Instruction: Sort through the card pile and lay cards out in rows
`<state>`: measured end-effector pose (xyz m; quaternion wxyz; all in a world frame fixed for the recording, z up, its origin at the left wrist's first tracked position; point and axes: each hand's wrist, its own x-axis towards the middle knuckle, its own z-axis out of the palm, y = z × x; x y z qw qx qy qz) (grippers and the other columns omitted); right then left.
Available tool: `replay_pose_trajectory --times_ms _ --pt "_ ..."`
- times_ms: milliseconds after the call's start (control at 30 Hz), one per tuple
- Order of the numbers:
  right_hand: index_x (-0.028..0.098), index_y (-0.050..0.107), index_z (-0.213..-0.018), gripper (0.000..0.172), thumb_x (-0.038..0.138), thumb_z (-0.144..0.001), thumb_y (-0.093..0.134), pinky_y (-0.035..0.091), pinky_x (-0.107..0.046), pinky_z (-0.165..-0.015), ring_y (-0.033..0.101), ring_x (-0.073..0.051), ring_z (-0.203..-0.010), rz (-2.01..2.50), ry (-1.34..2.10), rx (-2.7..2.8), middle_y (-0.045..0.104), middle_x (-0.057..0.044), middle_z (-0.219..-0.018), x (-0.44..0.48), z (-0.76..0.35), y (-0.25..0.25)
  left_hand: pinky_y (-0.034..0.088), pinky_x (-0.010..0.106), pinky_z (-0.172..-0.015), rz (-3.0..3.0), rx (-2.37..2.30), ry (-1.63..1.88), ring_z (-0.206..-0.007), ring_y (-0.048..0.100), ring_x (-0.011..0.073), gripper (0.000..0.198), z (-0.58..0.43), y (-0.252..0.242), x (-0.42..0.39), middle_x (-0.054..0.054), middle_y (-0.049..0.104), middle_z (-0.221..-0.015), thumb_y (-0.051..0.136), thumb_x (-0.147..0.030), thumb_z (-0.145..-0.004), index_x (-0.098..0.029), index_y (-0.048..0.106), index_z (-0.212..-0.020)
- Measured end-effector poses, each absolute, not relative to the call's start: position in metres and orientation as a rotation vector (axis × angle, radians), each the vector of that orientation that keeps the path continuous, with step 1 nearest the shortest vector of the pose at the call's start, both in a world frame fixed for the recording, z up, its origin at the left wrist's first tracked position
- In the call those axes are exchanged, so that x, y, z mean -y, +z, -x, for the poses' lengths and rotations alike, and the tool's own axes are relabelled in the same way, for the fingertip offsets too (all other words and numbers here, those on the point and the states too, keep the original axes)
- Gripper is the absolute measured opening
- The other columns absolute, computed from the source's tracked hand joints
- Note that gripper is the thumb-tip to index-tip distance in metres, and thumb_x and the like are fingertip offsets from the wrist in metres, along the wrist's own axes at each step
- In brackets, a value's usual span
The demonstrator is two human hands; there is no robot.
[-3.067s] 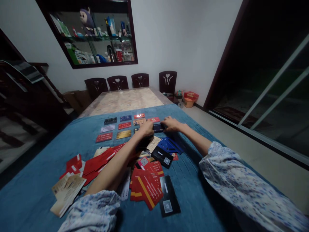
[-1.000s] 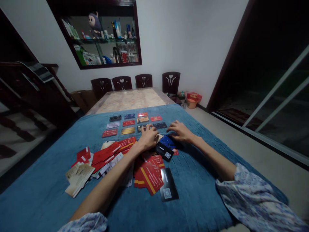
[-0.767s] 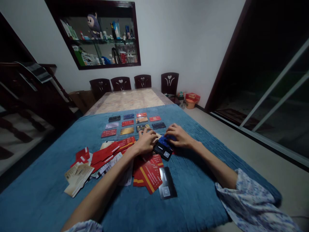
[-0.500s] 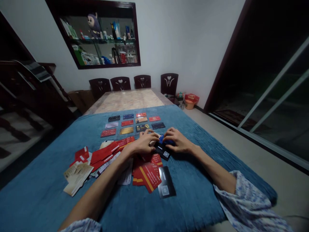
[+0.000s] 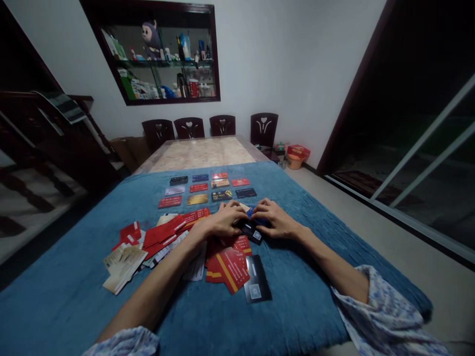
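Observation:
Over the middle of the cloth, my left hand (image 5: 228,219) curls its fingers at the left edge of a black card (image 5: 254,232) with a small code printed on it. My right hand (image 5: 275,220) faces it, fingers bent down on a blue card (image 5: 250,212) that partly covers the black one. Under and beside my left wrist spread red cards (image 5: 232,267) with yellow stripes. A second black card (image 5: 257,282) lies flat nearer to me. Fingertips hide parts of the cards between the hands.
Beyond my hands, several cards lie in rows, among them a gold card (image 5: 197,199) and a black VIP card (image 5: 221,195). Left of my forearm are heaped red envelopes (image 5: 163,235) and beige papers (image 5: 124,264). A blue cloth (image 5: 304,296) covers the table's near part.
The whole view has shifted slightly to the right. My hands stay at the same cards, with the fingers moving only a little.

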<state>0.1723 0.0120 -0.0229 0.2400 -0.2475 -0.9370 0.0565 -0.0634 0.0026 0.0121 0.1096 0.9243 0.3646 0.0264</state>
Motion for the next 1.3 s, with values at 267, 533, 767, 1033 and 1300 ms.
replay_pose_trajectory --times_ms 267,533,767,1033,1300 --pt "0.021 0.069 -0.115 0.032 0.035 -0.087 0.066 0.043 -0.046 -0.093 0.049 -0.026 -0.105 0.660 0.161 2.564 0.068 -0.010 -0.107 -0.007 -0.170 -0.020 0.035 0.044 -0.101 -2.686 -1.078 0.107 -0.123 0.042 0.0296 0.037 0.079 0.025 -0.006 0.006 0.062 -0.120 0.069 -0.025 -0.078 -0.024 0.067 -0.115" --pt "0.023 0.060 -0.131 0.059 0.050 -0.080 0.071 0.041 -0.047 -0.091 0.048 -0.029 -0.108 0.748 0.118 2.622 0.064 -0.012 -0.116 -0.002 -0.164 -0.021 0.037 0.040 -0.104 -2.636 -1.042 0.195 -0.118 0.048 0.0260 0.036 0.087 0.025 -0.012 0.006 0.063 -0.117 0.068 -0.024 -0.077 -0.022 0.068 -0.113" --pt "0.022 0.065 -0.120 0.043 0.034 -0.079 0.069 0.040 -0.046 -0.091 0.050 -0.028 -0.104 0.714 0.062 2.581 0.067 -0.010 -0.110 0.000 -0.163 -0.020 0.040 0.037 -0.103 -2.581 -1.054 0.253 -0.114 0.052 0.0245 0.034 0.089 0.027 -0.012 0.005 0.065 -0.111 0.067 -0.023 -0.075 -0.021 0.069 -0.109" --pt "0.022 0.072 -0.098 0.019 0.031 -0.089 0.058 0.040 -0.044 -0.090 0.055 -0.025 -0.099 0.620 -0.116 2.480 0.072 -0.008 -0.097 -0.004 -0.164 -0.022 0.044 0.035 -0.098 -2.549 -1.134 0.281 -0.107 0.056 0.0238 0.028 0.093 0.029 -0.011 0.005 0.066 -0.107 0.066 -0.028 -0.077 -0.020 0.071 -0.103" --pt "0.023 0.070 -0.084 0.020 0.019 -0.092 0.052 0.039 -0.038 -0.086 0.054 -0.021 -0.089 0.634 -0.354 2.363 0.070 -0.004 -0.081 -0.013 -0.163 -0.034 0.042 0.035 -0.095 -2.530 -1.202 0.251 -0.106 0.055 0.0244 0.030 0.087 0.018 -0.013 0.004 0.070 -0.103 0.055 -0.035 -0.086 -0.021 0.071 -0.108"
